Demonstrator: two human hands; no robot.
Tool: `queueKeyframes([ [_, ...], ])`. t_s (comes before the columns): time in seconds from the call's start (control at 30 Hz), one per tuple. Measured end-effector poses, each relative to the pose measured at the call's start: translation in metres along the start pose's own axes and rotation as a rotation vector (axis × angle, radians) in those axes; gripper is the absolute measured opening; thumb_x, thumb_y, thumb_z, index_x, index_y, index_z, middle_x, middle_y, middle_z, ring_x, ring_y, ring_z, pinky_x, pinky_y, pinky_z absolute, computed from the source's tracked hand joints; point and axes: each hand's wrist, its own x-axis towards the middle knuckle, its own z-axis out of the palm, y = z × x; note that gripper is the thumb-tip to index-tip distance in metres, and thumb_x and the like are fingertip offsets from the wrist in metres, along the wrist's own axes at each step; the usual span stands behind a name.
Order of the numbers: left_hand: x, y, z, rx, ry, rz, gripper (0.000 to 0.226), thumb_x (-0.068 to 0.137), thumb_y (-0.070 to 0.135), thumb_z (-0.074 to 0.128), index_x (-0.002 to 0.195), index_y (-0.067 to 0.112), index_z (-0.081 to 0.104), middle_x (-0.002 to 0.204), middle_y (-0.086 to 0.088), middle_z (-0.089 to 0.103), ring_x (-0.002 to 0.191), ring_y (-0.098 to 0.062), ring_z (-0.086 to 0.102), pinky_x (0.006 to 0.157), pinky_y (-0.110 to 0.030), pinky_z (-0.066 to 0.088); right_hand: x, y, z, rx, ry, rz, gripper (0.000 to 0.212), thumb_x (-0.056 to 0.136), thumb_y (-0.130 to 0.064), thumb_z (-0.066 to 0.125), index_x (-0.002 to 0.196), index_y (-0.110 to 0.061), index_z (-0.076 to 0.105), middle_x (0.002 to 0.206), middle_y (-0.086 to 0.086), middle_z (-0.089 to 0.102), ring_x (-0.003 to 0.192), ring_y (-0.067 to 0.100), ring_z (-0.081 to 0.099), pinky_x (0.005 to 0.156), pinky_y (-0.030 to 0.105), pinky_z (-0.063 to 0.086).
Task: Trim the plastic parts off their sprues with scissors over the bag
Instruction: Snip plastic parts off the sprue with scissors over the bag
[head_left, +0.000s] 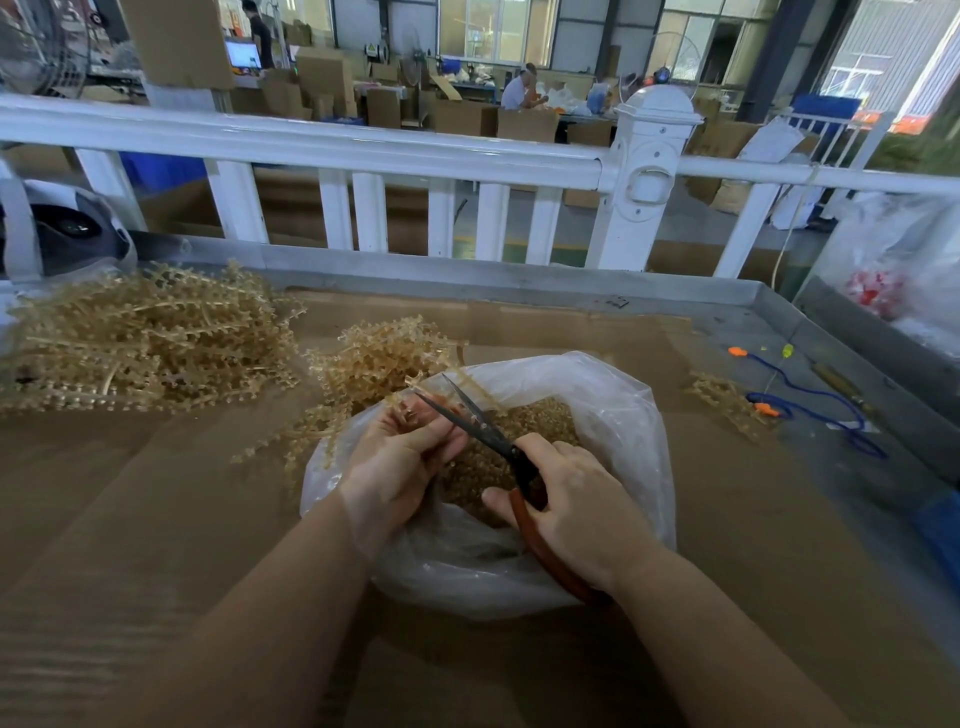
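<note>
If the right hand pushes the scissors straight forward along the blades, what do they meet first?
Most likely the sprue strip held by the left hand, just past the scissors in the right hand. Beyond it lies the sprue pile. Depth is uncertain.

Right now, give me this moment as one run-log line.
left hand: holds sprue | right hand: grips scissors, blades open at sprue | over bag holding cut parts

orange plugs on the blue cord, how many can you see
2: one orange plug at the cord's far end, one nearer, beside the small sprue clump. More could be hidden along the blue cord.
</note>
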Motion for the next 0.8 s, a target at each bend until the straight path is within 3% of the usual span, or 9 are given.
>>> queueKeyframes([
  [0.17, 0.0013, -0.0006, -0.0009, 0.007, 0.000, 0.000, 0.022, 0.087, -0.015, 0.046, 0.086, 0.004, 0.058, 0.066, -0.007, 0.071, 0.062, -0.014, 0.071, 0.052, -0.019, 0.054, 0.0018, 0.0000, 0.0013, -0.025, -0.004, -0.003, 0.044, 0.087, -0.061, 0.047, 0.113, -0.026, 0.050, 0.102, -0.003, 0.057, 0.098, 0.015, 0.051, 0.090, 0.030, 0.044],
  [0.4, 0.0033, -0.0018, -0.0037, 0.000, -0.001, -0.010, 0.023, 0.087, -0.014, 0.047, 0.090, 0.005, 0.058, 0.068, -0.007, 0.071, 0.063, -0.014, 0.071, 0.053, -0.020, 0.055, 0.0024, 0.0024, 0.0063, -0.058, 0.033, -0.023, 0.041, 0.086, -0.063, 0.045, 0.104, -0.026, 0.048, 0.088, -0.008, 0.050, 0.086, 0.012, 0.049, 0.077, 0.024, 0.039],
  [0.67, 0.0020, -0.0017, -0.0036, 0.046, -0.050, -0.001, 0.035, 0.086, -0.011, 0.050, 0.066, 0.011, 0.069, 0.069, -0.004, 0.072, 0.063, -0.010, 0.070, 0.052, -0.018, 0.054, 0.0040, 0.0057, 0.0071, -0.112, 0.047, -0.042, 0.042, 0.088, -0.063, 0.043, 0.106, -0.025, 0.049, 0.088, -0.004, 0.059, 0.080, 0.014, 0.057, 0.072, 0.023, 0.043],
  [0.8, 0.0003, -0.0020, -0.0021, 0.064, -0.032, 0.003, 0.023, 0.085, -0.011, 0.052, 0.076, 0.008, 0.062, 0.069, -0.004, 0.072, 0.063, -0.010, 0.070, 0.052, -0.017, 0.054, 0.0028, 0.0070, 0.0076, -0.131, 0.048, -0.043, 0.042, 0.089, -0.061, 0.043, 0.107, -0.024, 0.050, 0.089, -0.001, 0.061, 0.081, 0.016, 0.059, 0.073, 0.026, 0.049],
])
